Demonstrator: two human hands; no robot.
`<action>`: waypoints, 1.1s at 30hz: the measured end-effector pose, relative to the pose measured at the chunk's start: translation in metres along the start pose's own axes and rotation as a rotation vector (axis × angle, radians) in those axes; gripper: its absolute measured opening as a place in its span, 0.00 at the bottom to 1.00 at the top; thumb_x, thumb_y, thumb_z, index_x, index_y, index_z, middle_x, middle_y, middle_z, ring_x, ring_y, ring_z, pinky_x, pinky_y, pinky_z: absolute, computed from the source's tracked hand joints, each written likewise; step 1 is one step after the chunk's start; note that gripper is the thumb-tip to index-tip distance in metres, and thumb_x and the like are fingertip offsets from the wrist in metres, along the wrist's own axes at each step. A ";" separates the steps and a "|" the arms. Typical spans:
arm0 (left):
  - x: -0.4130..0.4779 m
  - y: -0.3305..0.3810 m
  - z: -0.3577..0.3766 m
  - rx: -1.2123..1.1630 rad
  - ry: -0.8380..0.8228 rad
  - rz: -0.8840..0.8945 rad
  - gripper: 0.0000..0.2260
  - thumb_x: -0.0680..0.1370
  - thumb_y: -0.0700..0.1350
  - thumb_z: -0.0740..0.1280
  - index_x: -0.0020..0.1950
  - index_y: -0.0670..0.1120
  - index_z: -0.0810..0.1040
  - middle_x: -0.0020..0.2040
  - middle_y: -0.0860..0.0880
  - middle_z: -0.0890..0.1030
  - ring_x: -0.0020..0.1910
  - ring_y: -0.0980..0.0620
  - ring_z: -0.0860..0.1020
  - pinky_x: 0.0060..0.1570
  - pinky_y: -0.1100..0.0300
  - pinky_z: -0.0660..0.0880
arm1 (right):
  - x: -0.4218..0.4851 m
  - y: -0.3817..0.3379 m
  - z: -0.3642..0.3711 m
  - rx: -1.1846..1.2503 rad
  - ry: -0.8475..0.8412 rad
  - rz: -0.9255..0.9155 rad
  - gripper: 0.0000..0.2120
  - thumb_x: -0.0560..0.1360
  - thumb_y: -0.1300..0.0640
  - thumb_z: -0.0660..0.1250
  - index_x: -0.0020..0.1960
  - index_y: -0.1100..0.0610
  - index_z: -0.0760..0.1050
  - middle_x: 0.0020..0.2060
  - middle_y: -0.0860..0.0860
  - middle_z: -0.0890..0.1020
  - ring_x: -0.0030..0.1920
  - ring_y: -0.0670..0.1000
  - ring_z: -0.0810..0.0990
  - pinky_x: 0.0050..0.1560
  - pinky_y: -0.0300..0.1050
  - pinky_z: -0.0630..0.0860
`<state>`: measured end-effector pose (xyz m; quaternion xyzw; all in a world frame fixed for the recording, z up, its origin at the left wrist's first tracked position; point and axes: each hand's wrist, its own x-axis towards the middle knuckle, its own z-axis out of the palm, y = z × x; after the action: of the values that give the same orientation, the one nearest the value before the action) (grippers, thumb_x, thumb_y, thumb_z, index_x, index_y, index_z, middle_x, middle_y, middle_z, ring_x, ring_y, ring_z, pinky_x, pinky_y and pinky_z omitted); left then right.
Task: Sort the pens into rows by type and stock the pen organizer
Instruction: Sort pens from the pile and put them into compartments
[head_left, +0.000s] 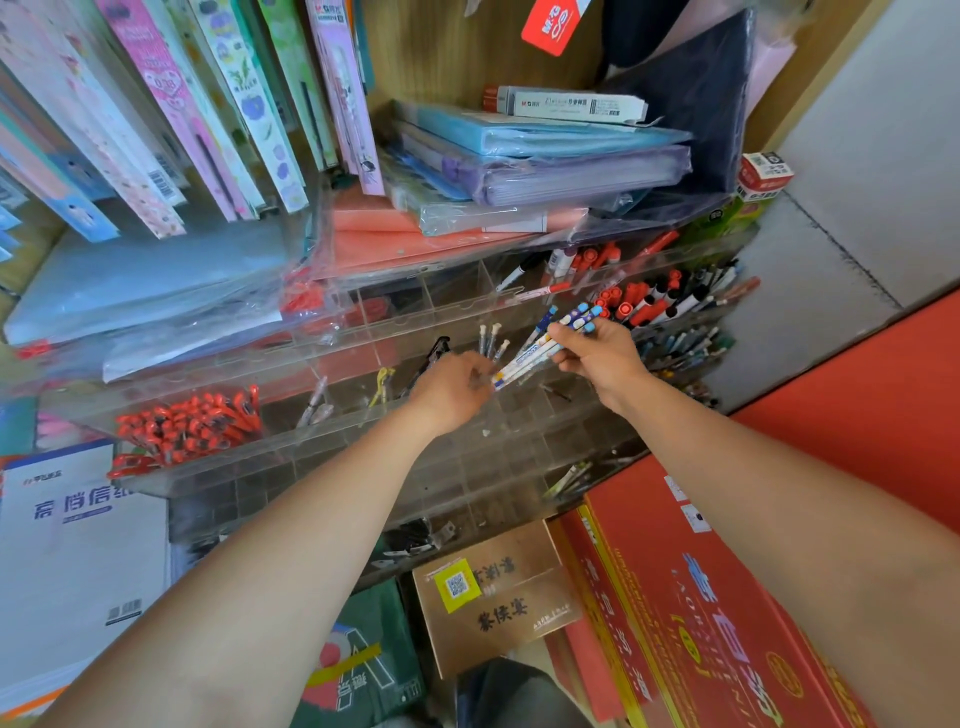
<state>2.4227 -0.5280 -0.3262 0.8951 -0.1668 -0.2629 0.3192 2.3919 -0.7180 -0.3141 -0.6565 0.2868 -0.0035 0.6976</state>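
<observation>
Plainly the job is mid-sort: the right hand (597, 358) holds a fanned bundle of white-and-blue pens (540, 343) above the middle of the clear pen organizer (363, 332). Its grip is closed round the shafts a little below their light blue caps, which point up and away from the person. The left hand (452, 389) is at the lower ends of the same pens, fingers curled toward the tips; whether its grip has pinched one pen or only touches the ends I cannot tell. Just behind that hand three slim pens (491, 338) stand in one compartment. Red pens (192, 421) fill a compartment at the left, and red-capped markers (634, 306) crowd those at the right. The held pens should be light and stiff, with smooth plastic barrels that slide readily against each other, so a loose fan could spill. I judge the best hold to be a pinch on a single barrel near its lower end, drawing it out lengthwise while the other hand clamps the rest, then lowering it tip-first into a cell of its own type. The acrylic walls look thin, so gentle placement seems wise.
</observation>
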 end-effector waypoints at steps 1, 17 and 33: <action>0.001 -0.002 -0.002 -0.004 0.024 -0.005 0.12 0.80 0.45 0.63 0.63 0.48 0.75 0.56 0.45 0.79 0.49 0.47 0.79 0.52 0.54 0.76 | 0.003 -0.002 -0.003 -0.022 0.056 -0.030 0.06 0.75 0.62 0.70 0.40 0.58 0.75 0.31 0.52 0.79 0.25 0.42 0.76 0.29 0.34 0.76; -0.004 -0.021 0.002 0.311 -0.138 0.019 0.24 0.81 0.47 0.60 0.77 0.49 0.59 0.76 0.45 0.61 0.73 0.44 0.63 0.70 0.51 0.64 | 0.038 0.021 0.012 -0.232 0.324 -0.091 0.06 0.73 0.61 0.72 0.44 0.62 0.76 0.33 0.55 0.80 0.23 0.44 0.76 0.32 0.40 0.78; -0.019 -0.023 0.005 0.262 -0.024 0.037 0.18 0.81 0.43 0.59 0.71 0.48 0.70 0.71 0.44 0.69 0.68 0.43 0.69 0.64 0.52 0.69 | 0.015 0.026 0.022 -0.521 0.285 -0.331 0.11 0.72 0.62 0.71 0.52 0.56 0.74 0.46 0.52 0.72 0.41 0.49 0.73 0.52 0.44 0.74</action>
<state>2.4076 -0.5044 -0.3383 0.9227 -0.2201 -0.2435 0.2022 2.4039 -0.6998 -0.3446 -0.8433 0.2623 -0.1348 0.4492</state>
